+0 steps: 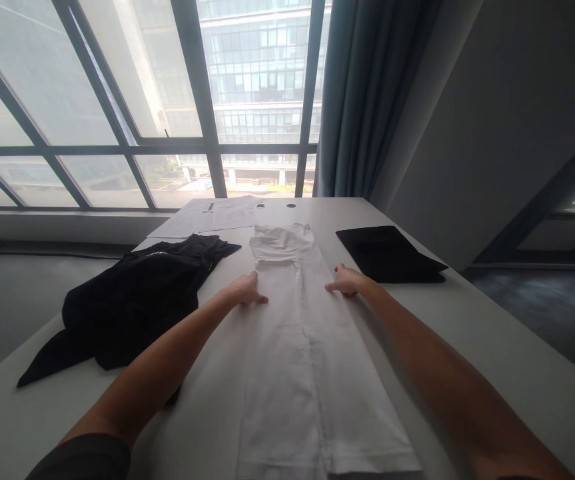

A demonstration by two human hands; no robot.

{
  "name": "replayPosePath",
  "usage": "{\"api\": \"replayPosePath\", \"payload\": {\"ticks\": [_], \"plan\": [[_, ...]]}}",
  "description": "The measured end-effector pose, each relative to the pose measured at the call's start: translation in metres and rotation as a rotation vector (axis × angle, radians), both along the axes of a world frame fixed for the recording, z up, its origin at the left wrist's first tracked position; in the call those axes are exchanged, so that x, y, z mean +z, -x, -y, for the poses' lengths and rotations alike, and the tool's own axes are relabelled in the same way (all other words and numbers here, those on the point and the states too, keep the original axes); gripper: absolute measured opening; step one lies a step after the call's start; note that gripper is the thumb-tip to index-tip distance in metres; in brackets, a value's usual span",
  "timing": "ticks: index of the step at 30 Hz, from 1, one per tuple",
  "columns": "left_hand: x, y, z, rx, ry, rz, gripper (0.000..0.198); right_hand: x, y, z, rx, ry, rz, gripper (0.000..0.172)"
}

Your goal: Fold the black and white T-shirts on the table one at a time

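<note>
White trousers (287, 373) lie flat and lengthwise on the white table, the waist at the far end and the leg ends toward me. At their left edge, below a pocket seam, is my left hand (248, 291), its thumb over the cloth and its other fingers partly hidden. Opposite it, my right hand (350, 280) holds the right edge, thumb inward and fingers curled at the side. Both hands look closed on the cloth, though the fingertips are hard to make out.
A crumpled black garment (132, 300) lies on the left of the table (467, 347). To the right is a folded black cloth (390, 253). Printed papers (227, 215) lie at the far left, near two round holes. Windows and a grey curtain (362, 93) stand beyond.
</note>
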State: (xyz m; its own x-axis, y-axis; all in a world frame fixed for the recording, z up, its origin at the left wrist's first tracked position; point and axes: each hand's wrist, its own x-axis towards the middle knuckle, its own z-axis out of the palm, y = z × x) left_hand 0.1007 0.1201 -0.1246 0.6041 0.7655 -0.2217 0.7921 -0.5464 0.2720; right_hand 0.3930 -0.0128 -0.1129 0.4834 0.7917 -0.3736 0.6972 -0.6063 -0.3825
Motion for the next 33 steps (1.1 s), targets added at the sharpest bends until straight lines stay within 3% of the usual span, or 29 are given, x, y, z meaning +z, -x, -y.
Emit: {"api": "replayPosePath", "payload": {"ticks": [3,8,10,13,16,18,20,23,25,29,33], "plan": [[0.005,0.01,0.024,-0.027,0.083,-0.049,0.079,0.004,0.01,0.02,-0.031,0.007,-0.08,0.08],[0.018,0.014,0.063,0.091,0.241,0.036,0.052,0.005,0.029,0.043,0.0,0.026,-0.008,0.033],[0.022,0.02,0.079,0.085,0.284,0.031,0.047,0.005,0.034,0.053,0.042,0.077,-0.019,0.022],[0.025,0.035,0.1,0.019,0.371,-0.015,0.054,0.006,0.038,0.069,0.146,0.245,-0.092,0.022],[0.026,0.044,0.102,-0.074,0.48,-0.102,0.06,0.008,0.035,0.075,0.282,0.493,-0.167,0.028],[0.028,0.04,0.087,-0.117,0.493,-0.153,0.048,0.012,0.031,0.067,0.326,0.571,-0.149,0.029],[0.029,0.028,0.059,-0.095,0.365,-0.12,0.036,0.018,0.027,0.05,0.306,0.499,-0.055,0.028],[0.028,0.002,0.003,0.064,-0.007,0.052,0.041,0.029,0.022,0.012,0.237,0.204,0.174,0.027],[0.023,-0.014,-0.033,0.183,-0.156,0.151,0.042,0.033,0.022,-0.016,0.209,-0.008,0.335,0.025],[0.01,-0.037,-0.084,0.236,-0.188,0.206,0.045,0.028,0.027,-0.072,0.179,-0.218,0.442,0.027],[0.002,-0.05,-0.107,0.213,-0.109,0.17,0.033,0.012,0.02,-0.119,0.164,-0.255,0.426,0.029]]}}
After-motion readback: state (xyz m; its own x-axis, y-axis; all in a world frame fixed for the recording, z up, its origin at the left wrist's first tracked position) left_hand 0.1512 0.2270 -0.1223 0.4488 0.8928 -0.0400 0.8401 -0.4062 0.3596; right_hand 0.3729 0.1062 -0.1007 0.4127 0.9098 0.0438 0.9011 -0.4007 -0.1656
